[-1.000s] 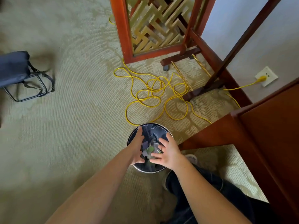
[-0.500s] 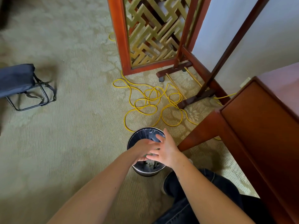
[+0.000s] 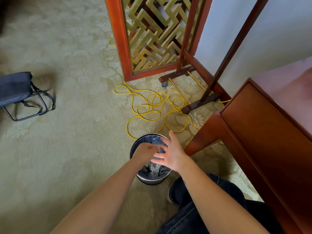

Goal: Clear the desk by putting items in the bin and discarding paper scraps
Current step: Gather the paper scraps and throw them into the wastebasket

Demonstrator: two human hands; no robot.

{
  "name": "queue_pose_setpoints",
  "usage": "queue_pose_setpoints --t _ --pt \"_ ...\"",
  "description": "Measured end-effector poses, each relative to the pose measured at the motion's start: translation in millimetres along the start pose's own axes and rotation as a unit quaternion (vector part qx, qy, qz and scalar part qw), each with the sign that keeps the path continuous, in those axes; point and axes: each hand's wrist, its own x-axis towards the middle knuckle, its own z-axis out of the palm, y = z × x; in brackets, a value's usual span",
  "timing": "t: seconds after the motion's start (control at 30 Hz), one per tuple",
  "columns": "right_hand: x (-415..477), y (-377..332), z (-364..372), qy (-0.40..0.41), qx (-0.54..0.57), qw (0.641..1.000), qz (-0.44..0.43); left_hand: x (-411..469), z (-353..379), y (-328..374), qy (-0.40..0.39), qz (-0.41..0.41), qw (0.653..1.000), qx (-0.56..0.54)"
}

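Bin (image 3: pixel 152 180) holding paper scraps (image 3: pixel 154 167), right hand (image 3: pixel 171 155) grip apart, left hand (image 3: pixel 144 150) grip impossible to tell

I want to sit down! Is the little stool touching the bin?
Apart. The head view shows a wide stretch of carpet between the folding stool and the bin.

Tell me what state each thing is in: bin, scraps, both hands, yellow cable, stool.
bin, upright on the carpet, lined with a dark bag.
paper scraps, lying inside the bin.
left hand, over the bin, fingers partly hidden behind the right hand.
right hand, over the bin, fingers spread, holding nothing.
yellow cable, loose in tangled loops on the carpet.
folding stool, unfolded.
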Motion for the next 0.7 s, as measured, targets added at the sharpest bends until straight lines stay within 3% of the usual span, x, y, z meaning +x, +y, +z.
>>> queue_pose_setpoints --t 0.2,0.3,0.47,0.7 --pt "-8 -4 -2 0.006 -0.024 0.999 -0.023 -6 -1 10 0.029 -0.035 0.998 -0.053" --pt "-22 -6 6 0.036 -0.045 0.996 -0.073 -13 -2 24 0.038 -0.024 0.993 -0.112" --pt "-70 -13 18 0.105 -0.061 0.960 -0.251 -44 -3 69 0.025 0.045 0.966 -0.254" --pt "-177 -31 15 0.090 -0.083 0.893 -0.434 -124 0 140 -0.012 0.203 0.944 -0.261"
